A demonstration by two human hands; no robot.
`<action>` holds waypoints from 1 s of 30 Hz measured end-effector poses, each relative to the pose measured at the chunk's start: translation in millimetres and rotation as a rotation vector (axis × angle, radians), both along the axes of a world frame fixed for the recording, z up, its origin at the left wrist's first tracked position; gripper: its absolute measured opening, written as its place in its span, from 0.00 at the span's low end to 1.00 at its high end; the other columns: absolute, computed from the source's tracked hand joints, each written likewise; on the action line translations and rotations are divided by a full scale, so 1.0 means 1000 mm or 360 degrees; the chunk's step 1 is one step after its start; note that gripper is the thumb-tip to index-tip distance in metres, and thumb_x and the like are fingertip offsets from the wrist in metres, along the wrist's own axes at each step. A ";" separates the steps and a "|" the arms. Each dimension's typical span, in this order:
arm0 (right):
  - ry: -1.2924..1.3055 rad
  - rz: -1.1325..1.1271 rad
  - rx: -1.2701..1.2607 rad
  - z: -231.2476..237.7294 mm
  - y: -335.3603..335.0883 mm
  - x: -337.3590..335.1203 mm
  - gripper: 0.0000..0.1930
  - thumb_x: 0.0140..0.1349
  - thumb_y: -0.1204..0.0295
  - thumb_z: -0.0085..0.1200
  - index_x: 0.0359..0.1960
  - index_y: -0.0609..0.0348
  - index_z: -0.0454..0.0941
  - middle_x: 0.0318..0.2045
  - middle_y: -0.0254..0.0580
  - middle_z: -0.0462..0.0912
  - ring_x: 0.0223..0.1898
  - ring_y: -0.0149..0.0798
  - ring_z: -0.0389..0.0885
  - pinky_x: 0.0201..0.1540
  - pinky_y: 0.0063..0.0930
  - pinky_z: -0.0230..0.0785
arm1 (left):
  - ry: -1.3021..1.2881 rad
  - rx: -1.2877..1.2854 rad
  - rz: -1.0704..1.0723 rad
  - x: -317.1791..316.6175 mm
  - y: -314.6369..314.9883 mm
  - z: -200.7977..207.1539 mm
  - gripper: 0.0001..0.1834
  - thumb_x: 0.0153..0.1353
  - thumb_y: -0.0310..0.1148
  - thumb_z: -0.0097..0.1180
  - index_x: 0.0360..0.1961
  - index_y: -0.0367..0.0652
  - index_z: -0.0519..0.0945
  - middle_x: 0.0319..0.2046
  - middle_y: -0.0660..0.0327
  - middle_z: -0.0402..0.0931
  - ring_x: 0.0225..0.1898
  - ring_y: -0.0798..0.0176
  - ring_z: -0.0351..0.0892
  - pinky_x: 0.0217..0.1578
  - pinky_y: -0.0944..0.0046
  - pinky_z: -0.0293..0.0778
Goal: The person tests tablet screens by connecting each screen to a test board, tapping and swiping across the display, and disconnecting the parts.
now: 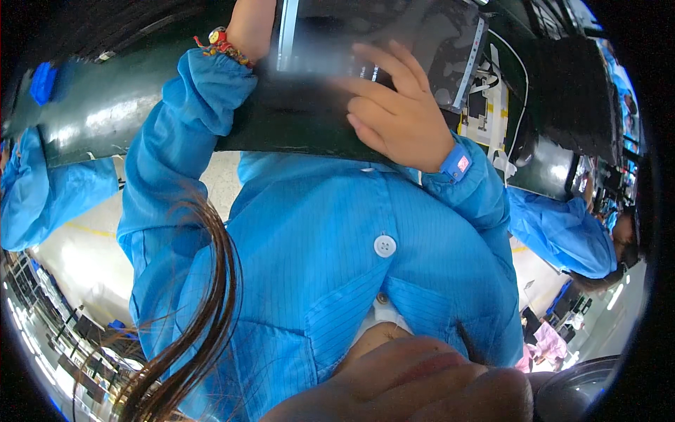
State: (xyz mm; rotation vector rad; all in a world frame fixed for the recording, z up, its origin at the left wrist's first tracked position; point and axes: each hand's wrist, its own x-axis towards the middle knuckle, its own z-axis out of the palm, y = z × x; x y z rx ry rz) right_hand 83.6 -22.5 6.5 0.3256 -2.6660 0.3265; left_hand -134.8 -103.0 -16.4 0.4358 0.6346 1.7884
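A dark, glossy flat panel with pale strips along its sides lies on the dark green table. Over the panel's near part, my right hand has its fingers stretched out and apart, with a blue watch on the wrist. Motion blurs the area just left of those fingertips, and I see nothing held there. My left hand reaches up beside the panel's left side, with a red and yellow bracelet at the wrist. Its fingers are cut off by the top edge.
Right of the panel lies a pale board with yellow tape, and a white cable curves past it. A blue object stands at far left. People in blue sleeves are on both sides.
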 end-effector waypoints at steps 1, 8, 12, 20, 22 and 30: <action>0.0013 0.0018 0.0005 -0.001 -0.002 -0.003 0.05 0.48 0.69 0.58 0.25 0.50 0.74 0.47 0.30 0.78 0.61 0.43 0.64 0.65 0.48 0.50 | -0.0013 0.0005 -0.0002 0.000 0.000 -0.001 0.28 0.68 0.50 0.34 0.46 0.35 0.75 0.44 0.50 0.78 0.44 0.54 0.77 0.52 0.59 0.70; 0.0009 0.0045 0.0057 -0.002 -0.008 -0.015 0.04 0.48 0.70 0.57 0.25 0.51 0.75 0.47 0.30 0.78 0.62 0.43 0.63 0.66 0.49 0.49 | -0.0069 0.0019 -0.0036 0.001 0.001 0.001 0.28 0.68 0.51 0.35 0.47 0.36 0.75 0.44 0.50 0.78 0.44 0.55 0.77 0.52 0.58 0.70; 0.0008 0.0037 0.0090 -0.005 -0.009 -0.018 0.04 0.48 0.70 0.57 0.24 0.52 0.74 0.47 0.30 0.78 0.61 0.43 0.64 0.66 0.49 0.50 | -0.0067 0.0046 -0.0038 0.001 0.001 -0.001 0.27 0.68 0.50 0.35 0.46 0.36 0.75 0.44 0.51 0.78 0.44 0.55 0.77 0.51 0.58 0.70; 0.0029 -0.0013 0.0006 0.005 0.009 0.006 0.06 0.46 0.70 0.58 0.21 0.52 0.73 0.44 0.31 0.79 0.58 0.45 0.68 0.63 0.51 0.53 | 0.0006 0.0046 0.0000 0.000 0.000 0.000 0.26 0.68 0.49 0.35 0.46 0.37 0.75 0.43 0.51 0.78 0.43 0.55 0.77 0.50 0.58 0.70; 0.0007 -0.0051 0.0017 0.007 0.016 0.018 0.06 0.46 0.70 0.58 0.21 0.53 0.73 0.43 0.31 0.80 0.57 0.45 0.69 0.62 0.51 0.54 | -0.0036 -0.0035 -0.0037 -0.001 -0.001 0.001 0.26 0.68 0.50 0.35 0.46 0.37 0.75 0.44 0.51 0.77 0.44 0.54 0.77 0.51 0.58 0.70; -0.0019 -0.0170 -0.0008 0.006 0.024 0.038 0.05 0.46 0.71 0.58 0.24 0.56 0.76 0.42 0.33 0.81 0.55 0.47 0.71 0.60 0.53 0.57 | -0.0115 0.0036 -0.0043 0.000 0.000 -0.002 0.30 0.68 0.51 0.35 0.50 0.33 0.73 0.49 0.49 0.75 0.50 0.52 0.74 0.56 0.57 0.66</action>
